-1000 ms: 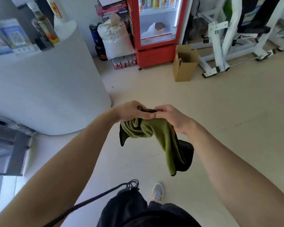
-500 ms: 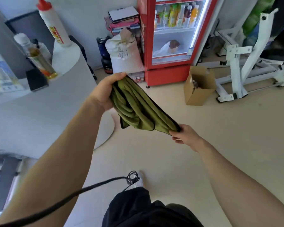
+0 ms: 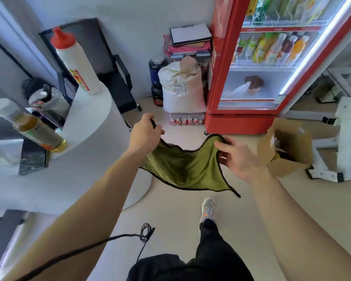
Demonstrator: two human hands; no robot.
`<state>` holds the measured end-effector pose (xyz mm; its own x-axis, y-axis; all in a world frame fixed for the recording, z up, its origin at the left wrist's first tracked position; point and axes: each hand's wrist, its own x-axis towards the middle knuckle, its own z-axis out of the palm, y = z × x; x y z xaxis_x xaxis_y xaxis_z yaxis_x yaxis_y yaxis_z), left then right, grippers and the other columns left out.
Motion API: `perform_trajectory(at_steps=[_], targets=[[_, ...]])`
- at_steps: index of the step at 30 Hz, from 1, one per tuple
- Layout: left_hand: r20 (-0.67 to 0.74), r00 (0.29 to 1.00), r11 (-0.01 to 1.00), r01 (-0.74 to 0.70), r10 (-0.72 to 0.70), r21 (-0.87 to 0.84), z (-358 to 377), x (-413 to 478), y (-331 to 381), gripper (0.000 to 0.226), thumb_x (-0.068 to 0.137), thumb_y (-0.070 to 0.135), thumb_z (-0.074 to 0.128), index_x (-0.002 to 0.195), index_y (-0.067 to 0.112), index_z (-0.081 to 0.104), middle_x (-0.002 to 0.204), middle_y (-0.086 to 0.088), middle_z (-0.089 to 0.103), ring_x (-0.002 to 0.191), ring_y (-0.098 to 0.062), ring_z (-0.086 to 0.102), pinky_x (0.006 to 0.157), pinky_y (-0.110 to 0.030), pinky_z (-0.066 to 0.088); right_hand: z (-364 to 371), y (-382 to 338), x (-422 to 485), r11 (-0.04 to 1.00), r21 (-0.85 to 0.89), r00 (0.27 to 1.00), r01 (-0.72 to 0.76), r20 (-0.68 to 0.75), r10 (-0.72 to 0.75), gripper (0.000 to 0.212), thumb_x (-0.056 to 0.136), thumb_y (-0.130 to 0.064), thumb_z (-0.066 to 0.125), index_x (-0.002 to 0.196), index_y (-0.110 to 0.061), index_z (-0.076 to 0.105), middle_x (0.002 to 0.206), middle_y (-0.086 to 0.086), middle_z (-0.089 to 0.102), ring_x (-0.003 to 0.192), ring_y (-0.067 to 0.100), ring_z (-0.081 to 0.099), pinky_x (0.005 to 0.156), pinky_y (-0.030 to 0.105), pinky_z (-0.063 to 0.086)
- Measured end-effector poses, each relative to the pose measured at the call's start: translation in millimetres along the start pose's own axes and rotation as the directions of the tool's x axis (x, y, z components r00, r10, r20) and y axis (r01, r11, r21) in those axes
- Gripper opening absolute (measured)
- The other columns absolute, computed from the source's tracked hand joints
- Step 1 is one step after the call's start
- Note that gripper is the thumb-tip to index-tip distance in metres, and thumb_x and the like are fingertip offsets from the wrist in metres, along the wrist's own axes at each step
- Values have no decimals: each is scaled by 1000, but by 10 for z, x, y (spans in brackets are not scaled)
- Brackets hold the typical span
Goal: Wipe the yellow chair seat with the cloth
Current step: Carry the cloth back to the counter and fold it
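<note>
Down at six o'clock I see my dark trousers and one grey shoe (image 3: 207, 209) on the pale floor (image 3: 190, 230). A thin black cable (image 3: 101, 241) hangs at seven o'clock.

Right in the middle is the green cloth (image 3: 185, 169) with its black edge. It is spread open in the air, sagging between my hands, not touching anything else. My left hand (image 3: 144, 134) is closed on the top corner at eleven o'clock. My right hand (image 3: 236, 157) pinches the other top corner at one o'clock.

I think I am at the get-ready step: opening the cloth out. No yellow chair is in sight, so wiping has not begun. Next I need to find the chair, walk to it, and lay the cloth flat on its seat.

At nine o'clock is a round white bench (image 3: 89, 122). It carries a white bottle with a red cap (image 3: 75, 61) and a brown bottle (image 3: 31, 126).

Further off, at twelve o'clock, a white sack (image 3: 182, 88) leans by the wall. At one o'clock stands a red drinks fridge (image 3: 257, 63). A cardboard box (image 3: 286, 147) sits at three o'clock.
</note>
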<state>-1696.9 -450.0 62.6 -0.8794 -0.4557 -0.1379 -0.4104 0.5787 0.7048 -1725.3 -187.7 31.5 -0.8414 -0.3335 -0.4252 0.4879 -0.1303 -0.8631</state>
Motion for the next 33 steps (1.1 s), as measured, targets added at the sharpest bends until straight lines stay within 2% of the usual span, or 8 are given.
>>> perform_trajectory(at_steps=[3,6,10,14,20,26,30,33], targets=[[8,998,996,66,-65,-61,228,441,206,41,98,38,57,133,18,50,109,9,54,97,-14,53,82,-28,41,121,-269,597,997,9,994,-83,74,82,12,96,-14,61,90,-8,69,80,10,63,74,26,62,71,36,52],[26,976,943,214,-214,-254,403,807,459,21,101,29,49,110,15,61,93,3,58,87,-17,52,71,-28,39,272,-486,1043,988,-35,986,-149,66,151,19,97,-25,63,90,-10,73,77,9,67,76,25,65,70,36,53],[45,939,819,321,-341,-476,563,1152,736,24,101,18,47,120,16,61,107,1,59,93,-15,52,82,-29,43,432,-705,1517,974,-184,978,-136,130,161,22,98,-29,61,83,-15,71,73,4,66,71,21,63,62,28,48],[39,965,803,239,-260,-547,606,1320,887,21,94,18,61,114,24,62,90,0,61,73,-9,59,68,-21,50,602,-876,1877,957,-288,991,-25,117,61,23,99,-35,56,90,-23,73,91,5,70,90,26,65,80,38,54],[-45,964,723,164,-261,-671,425,1581,904,24,86,12,73,106,23,66,91,-3,74,86,-20,73,81,-38,61,938,-1111,2241,838,-529,981,135,189,-39,28,84,-38,48,85,-19,69,87,11,70,91,34,66,87,57,54],[180,973,553,230,-144,-801,-25,1743,750,36,98,4,53,130,20,52,103,-3,77,97,-29,73,84,-40,61,1042,-1298,2512,804,-529,925,271,374,-65,14,87,-36,72,97,-27,73,94,1,75,94,25,71,91,44,55],[-29,996,831,52,-83,-554,-188,1919,361,36,91,11,67,124,23,59,111,-2,69,100,-20,66,82,-31,57,1177,-1612,2648,969,-227,920,99,392,-2,45,97,-2,49,69,-20,79,75,0,71,76,14,66,81,27,53],[213,974,986,-46,80,-158,-67,2039,57,46,82,26,76,126,23,62,119,4,58,107,-13,53,95,-33,46,1330,-1881,2664,995,50,939,-89,339,67,40,83,-3,46,57,-14,74,66,4,68,66,18,66,77,32,52]])
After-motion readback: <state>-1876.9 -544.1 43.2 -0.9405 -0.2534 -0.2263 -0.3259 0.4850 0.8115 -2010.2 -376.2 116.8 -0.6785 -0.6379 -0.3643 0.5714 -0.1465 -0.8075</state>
